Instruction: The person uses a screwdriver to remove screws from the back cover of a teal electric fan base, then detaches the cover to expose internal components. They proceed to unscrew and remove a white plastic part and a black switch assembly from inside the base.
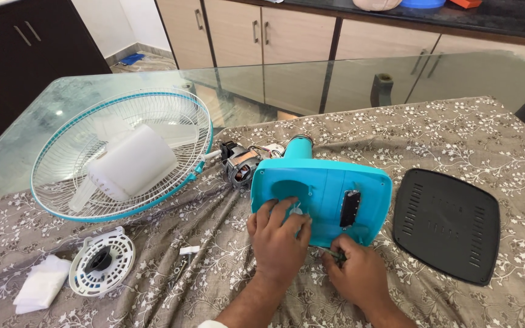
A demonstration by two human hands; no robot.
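Observation:
A turquoise fan base (329, 194) lies on its side on the cloth-covered table, its underside facing me. My left hand (279, 240) rests on the base's lower left, fingers curled against its recess. My right hand (360, 273) sits at the base's bottom edge, pinching a thin dark tool (333, 254), likely a screwdriver. The bare fan motor (242, 163) with wires sticks out behind the base's neck.
A white wire fan guard with turquoise rim (123, 155) and a white blade hub lies at the left. A round white cap (101, 264) and folded white tissue (42, 283) sit front left. A black vented plate (448, 223) lies at the right. Cabinets stand behind the glass table.

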